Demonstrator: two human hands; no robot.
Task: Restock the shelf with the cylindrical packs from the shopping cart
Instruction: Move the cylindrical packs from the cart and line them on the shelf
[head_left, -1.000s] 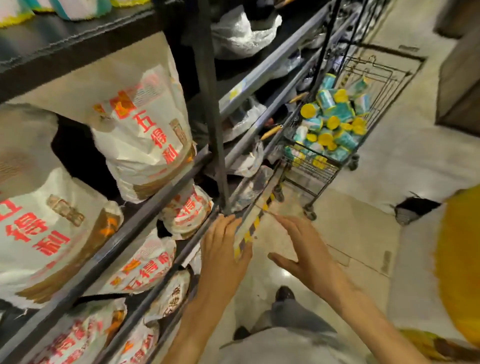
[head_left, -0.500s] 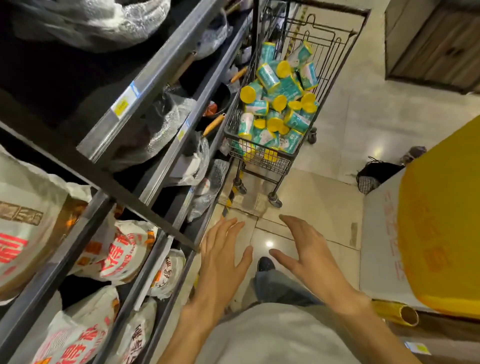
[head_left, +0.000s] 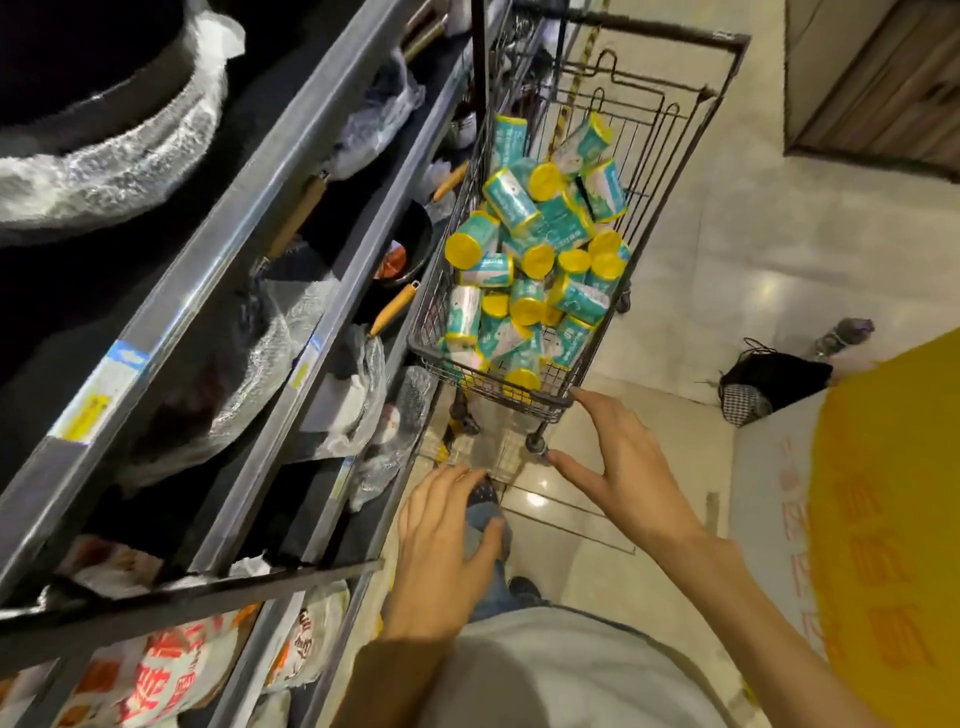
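Observation:
A dark wire shopping cart (head_left: 670, 156) stands in the aisle against the shelf, piled with several teal cylindrical packs with yellow lids (head_left: 540, 260). My right hand (head_left: 628, 467) reaches toward the cart's near corner, fingers spread and holding nothing, fingertips close to the rim. My left hand (head_left: 447, 551) hovers lower, over my leg, fingers relaxed and empty. The metal shelf unit (head_left: 218, 249) runs along the left, its tiers holding plastic-wrapped pans.
White sacks with red print (head_left: 156, 670) fill the lower left shelves. A large yellow object (head_left: 893, 519) on a white box bulks at the right. A black bag (head_left: 774, 384) lies on the tiled floor beyond it.
I have moved along the aisle, so the cart is now much closer. Both hands left the shelf edge and stretched forward; the right one nears the cart's corner.

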